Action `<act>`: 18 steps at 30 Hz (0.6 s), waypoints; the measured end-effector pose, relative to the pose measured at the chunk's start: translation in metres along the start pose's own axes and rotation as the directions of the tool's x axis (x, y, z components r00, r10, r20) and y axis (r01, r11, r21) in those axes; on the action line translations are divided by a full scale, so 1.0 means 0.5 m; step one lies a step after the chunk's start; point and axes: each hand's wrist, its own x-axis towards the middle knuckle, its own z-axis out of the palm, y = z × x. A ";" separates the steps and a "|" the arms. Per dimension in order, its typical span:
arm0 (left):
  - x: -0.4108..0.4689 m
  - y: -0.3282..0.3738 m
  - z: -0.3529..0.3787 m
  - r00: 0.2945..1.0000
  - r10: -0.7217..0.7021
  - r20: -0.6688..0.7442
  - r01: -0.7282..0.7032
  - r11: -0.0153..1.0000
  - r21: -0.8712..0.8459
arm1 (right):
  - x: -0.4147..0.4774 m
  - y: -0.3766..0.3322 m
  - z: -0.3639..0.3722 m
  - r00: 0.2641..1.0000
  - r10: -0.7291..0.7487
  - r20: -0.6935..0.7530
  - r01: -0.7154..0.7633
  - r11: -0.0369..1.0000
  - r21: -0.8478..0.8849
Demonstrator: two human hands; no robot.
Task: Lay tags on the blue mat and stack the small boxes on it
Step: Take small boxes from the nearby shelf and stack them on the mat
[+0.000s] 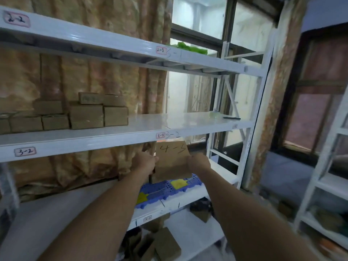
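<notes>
White rack, lower shelf: mat carries two yellow tags. Your left hand and right hand are clamped on the box marked 4-3, held just above the mat. Lower it level and keep it off the tags.

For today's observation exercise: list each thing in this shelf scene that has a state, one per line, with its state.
Cardboard box marked 4-3: held by both hands above the blue mat.
Left hand: gripping the box's left edge.
Right hand: gripping the box's right edge.
Blue mat: flat on the lower shelf.
Yellow tags: two, lying flat on the mat.
Boxes on the middle shelf: closed, stacked.
Black pen: lying on the middle shelf.
</notes>
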 end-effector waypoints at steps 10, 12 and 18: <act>0.099 -0.121 0.135 0.983 -0.173 -0.056 0.175 0.984 0.028 | 0.181 0.121 0.100 0.993 0.054 0.101 -0.053 0.999 -0.013; 0.118 -0.135 0.125 0.979 -0.183 -0.090 0.186 0.982 0.024 | 0.210 0.115 0.138 0.992 0.029 0.120 -0.028 1.000 -0.010; 0.211 -0.212 0.053 0.958 -0.216 -0.191 0.229 0.972 0.051 | 0.271 0.046 0.270 0.968 -0.063 0.244 0.072 0.997 -0.029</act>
